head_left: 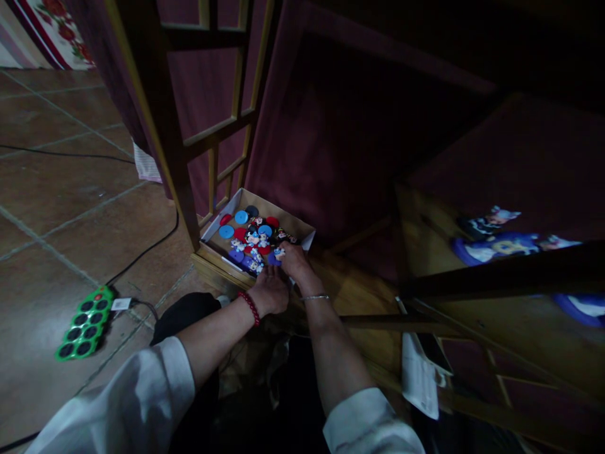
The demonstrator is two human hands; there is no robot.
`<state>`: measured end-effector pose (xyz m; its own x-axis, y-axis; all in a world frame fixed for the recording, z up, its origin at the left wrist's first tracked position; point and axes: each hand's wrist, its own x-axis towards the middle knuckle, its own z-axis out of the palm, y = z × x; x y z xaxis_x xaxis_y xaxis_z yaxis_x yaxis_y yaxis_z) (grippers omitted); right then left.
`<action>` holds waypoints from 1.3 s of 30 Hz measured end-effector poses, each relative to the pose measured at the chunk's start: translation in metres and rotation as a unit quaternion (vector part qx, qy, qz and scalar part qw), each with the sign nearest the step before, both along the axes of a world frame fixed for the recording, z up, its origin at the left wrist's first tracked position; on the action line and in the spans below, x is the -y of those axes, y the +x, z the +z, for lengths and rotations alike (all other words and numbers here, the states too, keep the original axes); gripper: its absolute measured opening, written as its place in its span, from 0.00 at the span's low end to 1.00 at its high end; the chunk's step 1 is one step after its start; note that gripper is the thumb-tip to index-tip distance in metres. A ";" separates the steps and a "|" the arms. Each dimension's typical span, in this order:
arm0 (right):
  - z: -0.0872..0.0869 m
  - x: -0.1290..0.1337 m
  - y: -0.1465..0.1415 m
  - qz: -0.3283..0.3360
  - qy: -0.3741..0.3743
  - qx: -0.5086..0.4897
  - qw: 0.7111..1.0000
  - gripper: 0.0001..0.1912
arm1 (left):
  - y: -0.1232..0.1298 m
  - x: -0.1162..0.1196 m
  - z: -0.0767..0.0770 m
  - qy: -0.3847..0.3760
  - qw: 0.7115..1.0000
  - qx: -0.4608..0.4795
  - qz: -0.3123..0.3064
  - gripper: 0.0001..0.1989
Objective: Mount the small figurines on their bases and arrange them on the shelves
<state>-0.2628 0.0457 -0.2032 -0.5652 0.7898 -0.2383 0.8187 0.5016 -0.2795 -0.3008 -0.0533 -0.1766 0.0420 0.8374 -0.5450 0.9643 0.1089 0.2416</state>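
Note:
A shallow cardboard box [295,226] with pale outer sides holds several small cartoon figurines [253,237] and round discs in blue, red and purple. My right hand [297,261], with a thin silver bracelet at the wrist, reaches over the near right corner. Its fingers are closed on a small figurine with a purple-blue base [275,258]. Beside it my left hand [271,291], wearing a red bead bracelet, lies palm down at the box's near wall. Its fingers point forward, and their tips are partly hidden.
The box sits on a wooden ledge [215,268] beside a lattice frame [215,142]. On the tiled floor at left lie a green power strip [85,323] and black cables. Larger figures [510,246] stand on a wooden shelf at right. A white object [420,375] hangs below it.

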 end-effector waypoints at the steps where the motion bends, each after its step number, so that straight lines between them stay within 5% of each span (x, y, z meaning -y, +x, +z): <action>1: 0.000 0.000 0.000 -0.003 -0.001 0.000 1.000 0.14 | 0.000 0.000 0.000 0.001 1.000 -0.001 0.000 0.28; 18: 0.015 0.007 0.002 0.025 -0.014 -0.038 0.999 0.09 | -0.001 0.000 -0.002 -0.001 1.000 0.000 0.001 0.26; 32: -0.007 -0.004 0.006 0.076 0.004 -0.069 0.995 0.09 | 0.000 0.001 0.003 -0.008 1.000 0.022 0.011 0.27; 39: -0.004 -0.004 0.007 0.077 0.005 -0.063 0.995 0.10 | 0.000 0.001 0.007 -0.014 1.000 0.023 0.009 0.27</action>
<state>-0.2553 0.0500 -0.2072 -0.7047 0.6933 -0.1508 0.6906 0.6215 -0.3700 -0.3008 -0.0541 -0.1700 0.0525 0.8231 -0.5654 0.9502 0.1331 0.2819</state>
